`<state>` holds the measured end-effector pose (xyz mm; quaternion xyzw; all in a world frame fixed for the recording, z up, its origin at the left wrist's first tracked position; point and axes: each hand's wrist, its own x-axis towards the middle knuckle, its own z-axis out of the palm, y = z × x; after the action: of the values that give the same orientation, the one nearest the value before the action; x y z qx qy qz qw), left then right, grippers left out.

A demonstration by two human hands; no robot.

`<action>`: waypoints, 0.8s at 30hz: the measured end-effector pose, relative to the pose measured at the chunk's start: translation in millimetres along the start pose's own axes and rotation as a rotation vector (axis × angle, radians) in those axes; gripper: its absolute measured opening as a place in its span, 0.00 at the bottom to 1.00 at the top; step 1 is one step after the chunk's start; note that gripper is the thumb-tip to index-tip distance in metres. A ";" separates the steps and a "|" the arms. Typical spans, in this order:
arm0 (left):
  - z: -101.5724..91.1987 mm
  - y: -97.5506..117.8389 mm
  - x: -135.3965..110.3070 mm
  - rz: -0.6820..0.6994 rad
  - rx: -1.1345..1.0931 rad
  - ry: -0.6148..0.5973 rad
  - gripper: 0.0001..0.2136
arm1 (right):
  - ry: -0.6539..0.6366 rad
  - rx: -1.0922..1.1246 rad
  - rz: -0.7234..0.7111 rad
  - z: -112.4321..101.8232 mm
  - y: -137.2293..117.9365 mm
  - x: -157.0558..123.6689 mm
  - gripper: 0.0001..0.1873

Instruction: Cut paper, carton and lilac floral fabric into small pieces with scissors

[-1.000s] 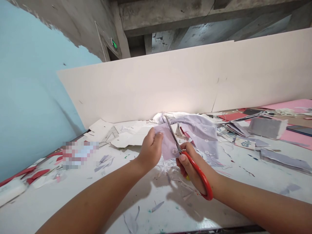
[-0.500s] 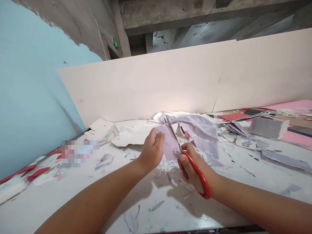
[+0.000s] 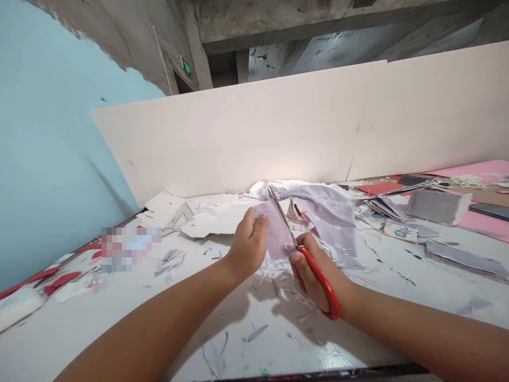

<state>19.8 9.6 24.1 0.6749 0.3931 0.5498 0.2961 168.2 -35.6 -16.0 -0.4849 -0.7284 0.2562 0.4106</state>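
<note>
My left hand (image 3: 251, 239) pinches a small lilac piece of fabric (image 3: 278, 231) with a flower print, thumb on top near its upper left edge. My right hand (image 3: 314, 276) is wrapped round the red-handled scissors (image 3: 329, 297). Their blades point away from me and lie along the right edge of the lilac piece. Whether the blades are parted is hard to make out. Just beyond, a larger lilac flowered cloth (image 3: 330, 212) lies crumpled on the white table (image 3: 159, 318). Thin offcuts are scattered below both hands.
White card pieces (image 3: 214, 220) lie at the back left, red scraps (image 3: 61, 283) at the far left. On the right are a grey-lilac box-like piece (image 3: 433, 206), a folded lilac strip (image 3: 465, 260), pink sheets and a dark phone (image 3: 491, 210). A pale partition (image 3: 246, 138) rises behind.
My right hand and the scissors' handles have shifted very slightly up and left. My left hand keeps hold of the lilac piece in nearly the same place.
</note>
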 end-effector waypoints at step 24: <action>-3.1 -2.4 5.7 -0.142 -0.159 0.000 0.11 | 0.014 0.427 0.010 -9.5 9.3 13.9 0.27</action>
<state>16.8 15.6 25.7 0.6197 0.3950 0.5569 0.3871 178.2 -19.3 -13.2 -0.3922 -0.6522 0.4036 0.5078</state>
